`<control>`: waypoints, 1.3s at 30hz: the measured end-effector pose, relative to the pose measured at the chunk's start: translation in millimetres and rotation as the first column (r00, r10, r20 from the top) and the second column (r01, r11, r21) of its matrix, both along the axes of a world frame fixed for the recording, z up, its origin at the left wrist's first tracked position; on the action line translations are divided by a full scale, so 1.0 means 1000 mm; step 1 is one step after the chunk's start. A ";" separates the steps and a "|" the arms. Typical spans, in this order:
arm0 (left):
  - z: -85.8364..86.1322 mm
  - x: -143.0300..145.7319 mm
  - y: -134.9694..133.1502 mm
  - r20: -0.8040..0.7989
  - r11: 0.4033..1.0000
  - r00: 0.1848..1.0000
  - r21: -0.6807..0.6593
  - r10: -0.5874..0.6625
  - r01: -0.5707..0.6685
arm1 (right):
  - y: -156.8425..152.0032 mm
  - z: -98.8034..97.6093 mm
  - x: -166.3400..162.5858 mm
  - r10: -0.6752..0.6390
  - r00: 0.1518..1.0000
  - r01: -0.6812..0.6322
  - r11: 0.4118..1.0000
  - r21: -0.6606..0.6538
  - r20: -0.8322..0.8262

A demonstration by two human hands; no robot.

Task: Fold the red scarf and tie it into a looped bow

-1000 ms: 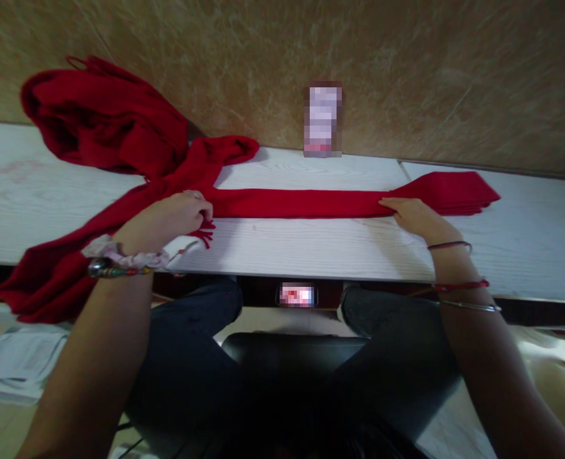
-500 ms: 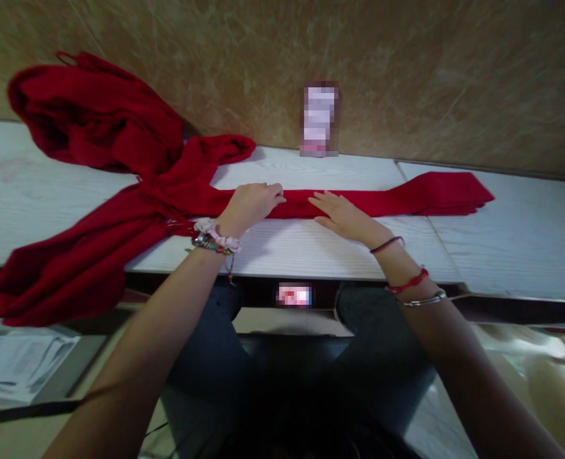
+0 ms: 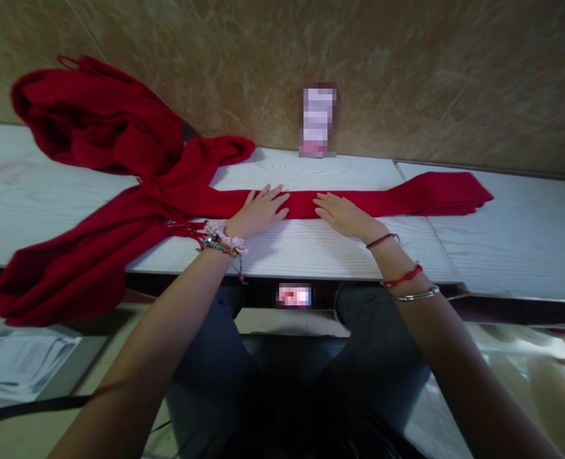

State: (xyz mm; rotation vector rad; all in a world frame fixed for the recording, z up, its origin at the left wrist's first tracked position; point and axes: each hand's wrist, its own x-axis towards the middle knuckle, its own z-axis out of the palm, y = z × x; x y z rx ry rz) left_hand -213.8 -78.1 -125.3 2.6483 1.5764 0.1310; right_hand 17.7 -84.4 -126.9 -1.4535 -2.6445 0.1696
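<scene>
A long red fabric strip, like a folded scarf (image 3: 301,205), runs across the white wood-grain table (image 3: 306,248). Its right end fans out in several stacked layers. My left hand (image 3: 258,210) lies on the strip with its fingers spread. My right hand (image 3: 342,213) rests flat on it a little to the right, fingers stretched out. Bare red cloth shows between the two hands. At the left the strip meets a loose red heap (image 3: 95,124), and another bunched length with fringe hangs over the front edge.
A brown marbled wall (image 3: 407,76) borders the table's back, with a blurred-out pinkish rectangle (image 3: 317,121) against it. A small blurred screen (image 3: 293,294) sits below the front edge. Papers (image 3: 24,363) lie in a grey tray at lower left.
My left hand has opened from bent fingers to spread ones and moved slightly right on the strip. My right hand has barely shifted. The red cloth lies nearly as before.
</scene>
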 end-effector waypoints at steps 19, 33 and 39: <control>0.054 0.014 0.085 -0.145 0.952 0.986 -0.305 -0.087 0.039 | -0.001 -0.009 -0.012 -0.053 0.997 0.052 0.998 0.036 0.047; 0.044 -0.048 0.041 -0.177 0.978 0.975 0.133 -0.138 0.163 | -0.007 -0.006 -0.015 -0.063 0.995 0.058 0.996 0.069 0.082; 0.009 -0.018 0.003 -0.045 0.968 0.968 -0.054 -0.247 0.245 | -0.010 -0.004 -0.015 -0.076 0.988 0.067 0.995 0.070 0.132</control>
